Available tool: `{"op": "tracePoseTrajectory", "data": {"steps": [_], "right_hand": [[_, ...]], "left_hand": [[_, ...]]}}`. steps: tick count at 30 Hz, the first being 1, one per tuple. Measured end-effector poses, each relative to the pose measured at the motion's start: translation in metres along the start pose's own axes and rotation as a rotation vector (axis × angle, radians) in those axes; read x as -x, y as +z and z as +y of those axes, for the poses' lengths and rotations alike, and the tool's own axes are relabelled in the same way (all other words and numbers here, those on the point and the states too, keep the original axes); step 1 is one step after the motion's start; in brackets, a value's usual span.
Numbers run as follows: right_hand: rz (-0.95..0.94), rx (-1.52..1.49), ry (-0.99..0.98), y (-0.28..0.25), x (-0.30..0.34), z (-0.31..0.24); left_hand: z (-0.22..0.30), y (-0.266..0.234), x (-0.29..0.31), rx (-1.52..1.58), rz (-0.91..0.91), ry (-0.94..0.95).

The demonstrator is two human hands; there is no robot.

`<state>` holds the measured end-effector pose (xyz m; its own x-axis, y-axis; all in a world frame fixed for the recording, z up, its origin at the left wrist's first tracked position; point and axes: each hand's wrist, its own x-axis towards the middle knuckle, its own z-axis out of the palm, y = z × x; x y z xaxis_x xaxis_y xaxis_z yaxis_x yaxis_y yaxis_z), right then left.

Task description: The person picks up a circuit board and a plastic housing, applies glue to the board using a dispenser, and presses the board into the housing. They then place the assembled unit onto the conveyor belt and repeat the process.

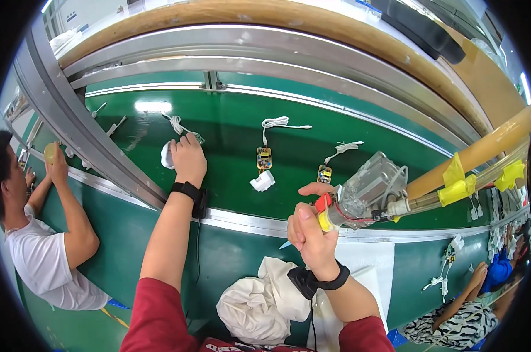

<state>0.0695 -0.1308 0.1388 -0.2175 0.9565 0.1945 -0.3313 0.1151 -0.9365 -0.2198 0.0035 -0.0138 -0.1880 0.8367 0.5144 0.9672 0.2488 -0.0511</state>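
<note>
1. Nearest, a crumpled white cloth (pixel 259 308) lies at the lower edge between the two forearms in dark red sleeves, with a flat white sheet (pixel 368 258) just to its right

2. The right hand (pixel 309 226) is closed around the yellow and red grip of a clear-bodied hand tool with a metal block (pixel 365 193), thumb up and fingers wrapped; a black wrist strap (pixel 321 280) sits on that wrist

3. Behind the tool, an amber hose bound with yellow tape (pixel 470 161) runs up and to the right toward the picture's rim

4. Past the silver rail (pixel 248 222), the left hand (pixel 187 157) rests on the green conveyor belt (pixel 230 135), fingers pressed together over a small white plastic housing (pixel 167 155), which peeks out at the hand's left side; a black wrist band (pixel 189 190) circles that wrist

5. Right of that hand, a small yellow circuit board (pixel 264 157) lies on the belt with a white plastic shell (pixel 262 180) just below it and a coiled white cable (pixel 277 123) above

6. A second small circuit board (pixel 324 173) with its own white cable (pixel 344 148) lies near the tool's tip, apart from it

7. At far left a person in a white shirt (pixel 39 258) reaches to the belt; at far right another person's arm (pixel 465 293) shows
</note>
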Motion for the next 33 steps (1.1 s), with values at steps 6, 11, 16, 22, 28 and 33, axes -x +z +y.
{"op": "tracePoseTrajectory", "data": {"steps": [6,11,16,22,28,33], "right_hand": [[0.004,0.011,0.014,0.004,-0.003,0.005],[0.013,0.002,0.027,0.011,-0.007,0.007],[0.023,0.003,0.034,0.02,-0.013,0.013],[0.023,0.01,0.044,0.026,-0.015,0.017],[0.025,0.022,0.028,0.019,-0.011,0.007],[0.013,-0.046,0.016,0.006,0.001,0.002]], "left_hand": [[0.014,-0.035,-0.019,0.675,-0.085,-0.245],[0.003,-0.095,-0.03,1.926,-0.253,-0.758],[-0.019,-0.101,0.026,2.45,-0.239,-0.891],[-0.047,-0.11,0.104,2.277,-1.126,-0.984],[-0.014,-0.138,0.127,2.04,-1.215,-0.429],[0.025,-0.155,0.129,1.913,-1.488,-0.21]]}}
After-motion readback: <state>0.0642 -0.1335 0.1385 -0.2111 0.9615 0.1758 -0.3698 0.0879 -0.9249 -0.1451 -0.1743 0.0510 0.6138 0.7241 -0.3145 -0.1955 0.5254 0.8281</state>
